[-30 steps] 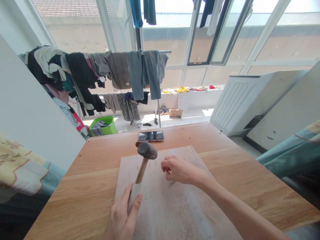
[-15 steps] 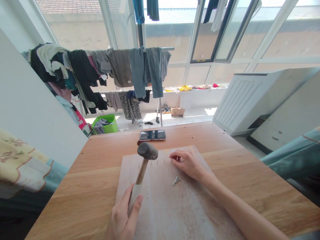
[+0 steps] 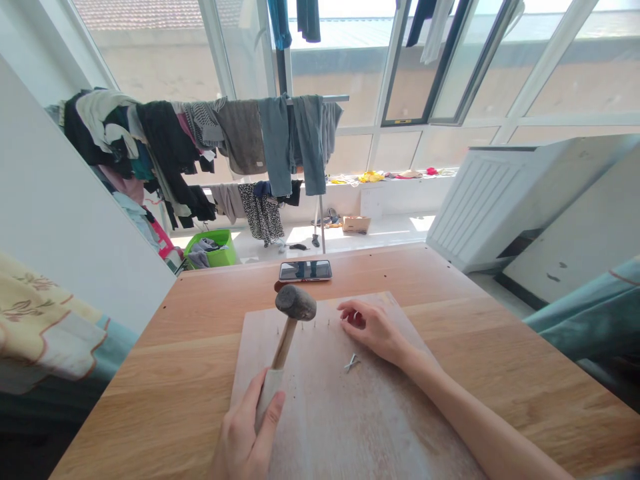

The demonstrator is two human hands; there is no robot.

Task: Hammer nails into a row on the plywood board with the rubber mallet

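My left hand (image 3: 247, 430) grips the wooden handle of a hammer (image 3: 287, 333), whose dark head hovers over the far part of a pale wooden board (image 3: 345, 413). My right hand (image 3: 373, 327) rests at the board's far side with its fingertips pinched together, apparently on a small nail that I cannot make out. A row of several small nails (image 3: 315, 325) stands in the board between the hammer head and my right hand. A few loose nails (image 3: 351, 362) lie on the board just below my right wrist.
The board lies on a wooden table (image 3: 165, 373). A phone (image 3: 305, 270) rests near the table's far edge. Beyond it stand a clothes rack (image 3: 225, 140), a green basket (image 3: 210, 248) and a white cabinet (image 3: 500, 200). Bedding (image 3: 45, 327) lies at left.
My right hand moved from the board's middle toward its far edge, uncovering the loose nails. The hammer and left hand stayed put.
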